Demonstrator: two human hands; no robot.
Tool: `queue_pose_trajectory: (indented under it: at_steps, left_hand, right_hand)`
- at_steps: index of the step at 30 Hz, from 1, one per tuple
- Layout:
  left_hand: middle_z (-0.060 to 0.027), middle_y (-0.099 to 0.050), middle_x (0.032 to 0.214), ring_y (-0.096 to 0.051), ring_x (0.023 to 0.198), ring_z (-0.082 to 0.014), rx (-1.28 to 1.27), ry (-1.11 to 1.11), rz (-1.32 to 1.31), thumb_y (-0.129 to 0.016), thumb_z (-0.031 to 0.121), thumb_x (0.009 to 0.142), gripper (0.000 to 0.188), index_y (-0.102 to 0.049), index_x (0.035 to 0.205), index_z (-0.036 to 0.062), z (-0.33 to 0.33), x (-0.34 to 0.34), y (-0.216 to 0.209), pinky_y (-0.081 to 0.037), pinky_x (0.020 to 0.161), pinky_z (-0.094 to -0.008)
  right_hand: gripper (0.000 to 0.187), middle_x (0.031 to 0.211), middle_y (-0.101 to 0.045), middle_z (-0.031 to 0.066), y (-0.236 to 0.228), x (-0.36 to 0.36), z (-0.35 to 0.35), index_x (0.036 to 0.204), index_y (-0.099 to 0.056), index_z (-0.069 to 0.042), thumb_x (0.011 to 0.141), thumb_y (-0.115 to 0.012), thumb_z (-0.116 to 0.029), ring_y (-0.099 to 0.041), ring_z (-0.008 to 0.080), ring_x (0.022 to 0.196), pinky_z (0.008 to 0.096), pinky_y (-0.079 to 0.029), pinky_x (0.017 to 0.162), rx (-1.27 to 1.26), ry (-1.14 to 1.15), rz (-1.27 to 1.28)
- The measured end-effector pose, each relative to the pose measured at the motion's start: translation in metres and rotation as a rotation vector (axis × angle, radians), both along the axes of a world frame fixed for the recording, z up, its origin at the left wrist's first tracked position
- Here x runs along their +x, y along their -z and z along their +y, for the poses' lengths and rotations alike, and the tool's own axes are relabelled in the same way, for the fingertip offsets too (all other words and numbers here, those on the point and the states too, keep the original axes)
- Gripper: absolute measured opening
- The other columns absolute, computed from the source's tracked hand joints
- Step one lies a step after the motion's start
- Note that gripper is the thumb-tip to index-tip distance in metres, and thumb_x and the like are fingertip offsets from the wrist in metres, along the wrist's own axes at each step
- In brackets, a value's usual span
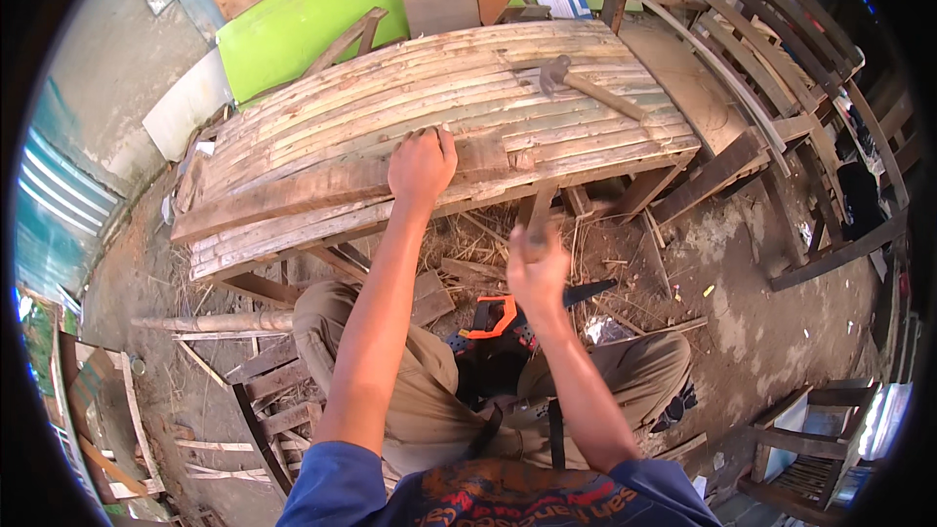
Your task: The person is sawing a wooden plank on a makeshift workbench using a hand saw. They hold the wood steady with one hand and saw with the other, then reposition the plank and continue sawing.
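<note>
My left hand (pixel 422 168) is closed over a long brown wooden plank (pixel 312 185), pressing it onto the slatted wooden bench top (pixel 390 88) near its front edge. My right hand (pixel 539 271), blurred by motion, is curled in front of the bench edge, right of the plank's end. A short brown wooden-looking piece (pixel 536 205) shows just above its fingers; whether the hand holds it I cannot tell. Below, between my knees, lies a saw with an orange and black handle (pixel 491 316), its dark blade partly hidden behind my right wrist. A claw hammer (pixel 593 90) rests on the bench top at the far right.
Wooden frames and slatted furniture (pixel 781 59) stand at the right. A small wooden chair-like frame (pixel 805 449) is at the lower right. Wood scraps and sticks (pixel 264 400) litter the floor at left. Green panels (pixel 303 20) lean behind the bench.
</note>
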State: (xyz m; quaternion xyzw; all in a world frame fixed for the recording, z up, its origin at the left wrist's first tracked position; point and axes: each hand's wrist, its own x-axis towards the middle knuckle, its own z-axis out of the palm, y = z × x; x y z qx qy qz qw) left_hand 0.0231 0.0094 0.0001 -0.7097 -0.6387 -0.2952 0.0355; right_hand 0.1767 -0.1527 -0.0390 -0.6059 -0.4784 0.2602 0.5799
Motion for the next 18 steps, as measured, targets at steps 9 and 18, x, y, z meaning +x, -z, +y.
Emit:
queue_pose_trajectory:
  at_steps: [9, 18]
  left_hand:
    - [-0.0236, -0.072, 0.091, -0.069, 0.092, -0.0403, -0.018, -0.008, -0.008, -0.042, 0.03, 0.102, 0.048, -0.073, 0.086, -0.0024, 0.006, -0.009, -0.006, -0.053, 0.092, -0.0479]
    - [-0.0225, -0.073, 0.091, -0.069, 0.094, -0.0393, -0.005, 0.0, -0.004, -0.043, 0.033, 0.102, 0.048, -0.073, 0.091, -0.003, 0.01, 0.0, -0.005, -0.054, 0.09, -0.0482]
  right_hand:
    - [0.034, 0.063, -0.059, 0.0045, -0.077, 0.007, -0.01, 0.086, -0.06, 0.001, 0.096, -0.07, -0.03, -0.054, 0.0087, 0.061, 0.0312, -0.046, 0.056, -0.031, -0.142, 0.126]
    - [0.034, 0.065, -0.066, 0.0213, 0.043, 0.016, -0.003, 0.085, -0.064, 0.008, 0.092, -0.068, -0.026, -0.068, 0.0337, 0.059, 0.0446, -0.051, 0.059, -0.33, -0.102, -0.099]
